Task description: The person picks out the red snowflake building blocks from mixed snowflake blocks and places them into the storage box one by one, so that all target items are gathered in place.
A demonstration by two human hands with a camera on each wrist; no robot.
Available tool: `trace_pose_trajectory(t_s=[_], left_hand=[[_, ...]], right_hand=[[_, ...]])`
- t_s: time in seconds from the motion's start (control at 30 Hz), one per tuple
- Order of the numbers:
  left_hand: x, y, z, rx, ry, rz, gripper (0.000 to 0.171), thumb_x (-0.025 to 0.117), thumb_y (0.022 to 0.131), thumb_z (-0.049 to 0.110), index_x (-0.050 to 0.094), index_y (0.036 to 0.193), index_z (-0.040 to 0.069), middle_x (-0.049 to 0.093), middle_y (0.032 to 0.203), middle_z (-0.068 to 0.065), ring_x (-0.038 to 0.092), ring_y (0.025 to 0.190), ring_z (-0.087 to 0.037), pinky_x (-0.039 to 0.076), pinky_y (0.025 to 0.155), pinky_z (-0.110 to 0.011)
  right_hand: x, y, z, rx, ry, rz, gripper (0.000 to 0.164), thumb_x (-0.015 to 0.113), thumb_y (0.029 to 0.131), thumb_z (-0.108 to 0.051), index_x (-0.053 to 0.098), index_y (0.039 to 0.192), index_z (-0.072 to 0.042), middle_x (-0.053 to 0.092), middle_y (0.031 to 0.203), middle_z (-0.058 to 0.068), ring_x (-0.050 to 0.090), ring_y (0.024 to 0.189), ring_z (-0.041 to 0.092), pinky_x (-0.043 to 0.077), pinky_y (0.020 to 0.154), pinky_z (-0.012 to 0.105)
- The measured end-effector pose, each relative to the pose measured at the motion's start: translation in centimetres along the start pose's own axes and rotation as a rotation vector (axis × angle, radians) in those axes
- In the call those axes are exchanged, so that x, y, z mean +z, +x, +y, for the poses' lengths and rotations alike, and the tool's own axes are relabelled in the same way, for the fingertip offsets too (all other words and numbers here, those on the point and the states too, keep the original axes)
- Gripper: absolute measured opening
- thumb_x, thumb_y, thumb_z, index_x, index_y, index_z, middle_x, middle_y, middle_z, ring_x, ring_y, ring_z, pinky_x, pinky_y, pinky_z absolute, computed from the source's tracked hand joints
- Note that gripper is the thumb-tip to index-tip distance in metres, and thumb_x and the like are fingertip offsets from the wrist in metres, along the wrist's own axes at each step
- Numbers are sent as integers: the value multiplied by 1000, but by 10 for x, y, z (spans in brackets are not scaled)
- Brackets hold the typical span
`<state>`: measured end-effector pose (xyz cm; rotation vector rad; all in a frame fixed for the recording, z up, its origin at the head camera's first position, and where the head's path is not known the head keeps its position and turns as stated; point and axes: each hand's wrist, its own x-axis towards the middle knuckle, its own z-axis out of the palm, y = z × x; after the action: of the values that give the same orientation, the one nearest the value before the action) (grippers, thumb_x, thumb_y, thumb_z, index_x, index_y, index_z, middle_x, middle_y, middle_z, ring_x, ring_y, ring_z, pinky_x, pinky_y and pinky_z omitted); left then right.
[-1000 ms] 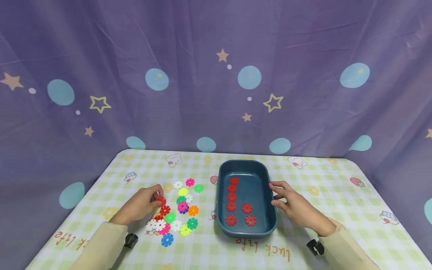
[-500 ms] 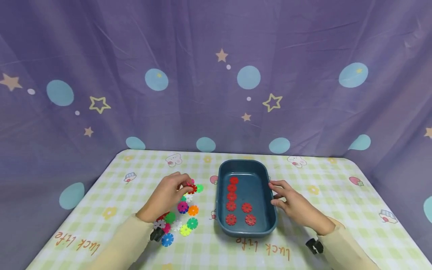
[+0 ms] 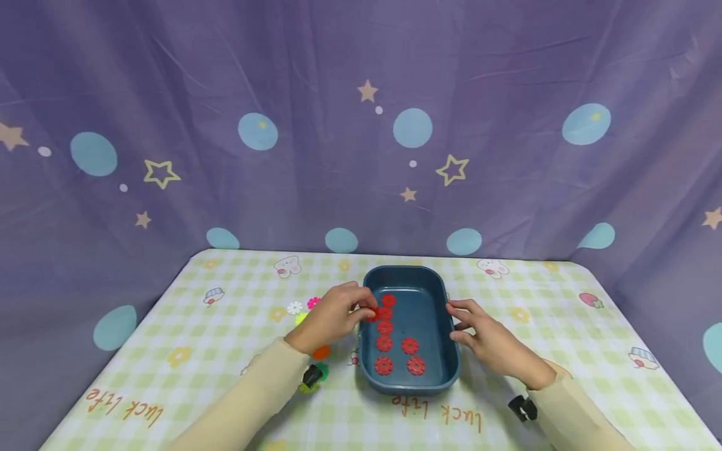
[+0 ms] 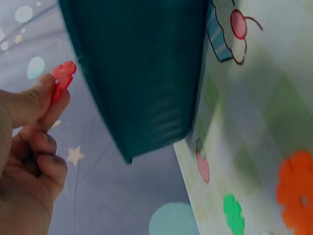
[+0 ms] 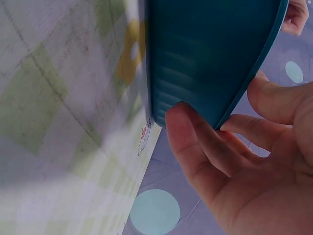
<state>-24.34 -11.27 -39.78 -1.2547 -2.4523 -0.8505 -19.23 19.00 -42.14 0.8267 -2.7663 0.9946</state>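
Observation:
Between thumb and fingers, my left hand (image 3: 336,314) pinches a red notched snowflake disc (image 4: 64,77). In the head view that disc overlaps the left rim of a dark teal plastic tub (image 3: 410,389). Inside the tub lie several red discs (image 3: 384,343), most in a column along the left side and two more to their right. My right hand (image 3: 489,343) rests its fingertips against the tub's right side. The right wrist view shows the thumb (image 5: 274,100) at the rim and another finger (image 5: 183,129) against the outer wall.
Left of the tub, several loose discs lie partly hidden under my left arm, among them a white one (image 3: 294,307), a pink one (image 3: 313,303) and an orange one (image 4: 297,193). A checked cloth (image 3: 519,285) covers the table; a purple curtain (image 3: 316,207) hangs behind.
My left hand has moved right, from the loose discs to the tub's left rim, bringing a red disc with it. The right hand stays at the tub's right side.

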Motion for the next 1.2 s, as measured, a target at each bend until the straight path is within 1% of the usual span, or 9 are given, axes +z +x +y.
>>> trace_pose_trajectory(t_s=[0.1, 0.27, 0.4, 0.53, 0.7, 0.83, 1.07, 1.17, 1.2], left_hand=[[11, 10, 1, 48, 13, -70, 10, 65, 76, 18, 58, 82, 21, 52, 78, 16, 42, 69, 1, 37, 60, -15], [32, 29, 3, 102, 62, -165, 9, 65, 77, 20, 57, 82, 22, 51, 78, 16, 41, 69, 1, 36, 60, -12], [47, 43, 2, 104, 100, -232, 10, 63, 79, 17, 58, 86, 22, 52, 80, 14, 43, 71, 0, 37, 62, -12], [57, 51, 0, 82, 154, -299, 11, 63, 78, 18, 57, 86, 23, 53, 78, 15, 45, 70, 0, 37, 65, -15], [64, 57, -2, 72, 189, -345, 13, 66, 76, 17, 55, 82, 22, 51, 71, 15, 45, 63, -1, 38, 62, -17], [66, 61, -3, 88, 234, -376, 9, 66, 75, 16, 60, 79, 22, 51, 69, 16, 45, 63, -2, 39, 62, -18], [69, 61, -6, 161, 359, -415, 12, 67, 75, 23, 68, 86, 24, 56, 77, 13, 48, 73, -5, 40, 66, -21], [70, 60, -6, 206, 388, -425, 12, 65, 76, 25, 69, 88, 24, 59, 82, 13, 51, 78, -5, 38, 79, -26], [71, 60, -6, 220, 394, -424, 12, 64, 77, 25, 69, 88, 23, 60, 84, 13, 52, 80, -5, 37, 80, -25]], right_hand=[[0, 0, 0, 4, -5, 1, 51, 58, 82, -13, 39, 126, 3, 34, 129, 8, 56, 88, 14, 45, 66, 23], [-1, 0, 2, 6, -4, 1, 51, 58, 82, -12, 38, 126, 3, 33, 129, 8, 57, 88, 14, 45, 67, 23], [-1, 0, 2, 18, -4, 5, 51, 59, 81, -13, 39, 127, 2, 34, 129, 6, 57, 87, 12, 45, 68, 24], [-1, 1, 3, 16, -7, -2, 52, 58, 82, -15, 39, 127, 1, 33, 130, 6, 56, 87, 12, 45, 68, 23], [-1, 1, 2, 20, 0, -17, 52, 58, 82, -15, 38, 127, 1, 32, 130, 6, 56, 89, 13, 45, 67, 23], [-2, 2, 1, 16, 0, -14, 52, 58, 82, -13, 38, 127, 2, 32, 130, 7, 56, 89, 13, 45, 68, 23], [-2, 2, 4, -3, -12, -2, 52, 58, 81, -16, 39, 127, 1, 33, 130, 6, 56, 88, 11, 44, 68, 23], [-1, 2, 4, -1, -9, -2, 52, 58, 82, -16, 39, 127, 1, 33, 130, 6, 56, 87, 11, 45, 68, 23], [-1, 2, 5, 1, -8, -3, 52, 58, 82, -16, 38, 127, 1, 33, 130, 6, 56, 88, 11, 45, 68, 23]])
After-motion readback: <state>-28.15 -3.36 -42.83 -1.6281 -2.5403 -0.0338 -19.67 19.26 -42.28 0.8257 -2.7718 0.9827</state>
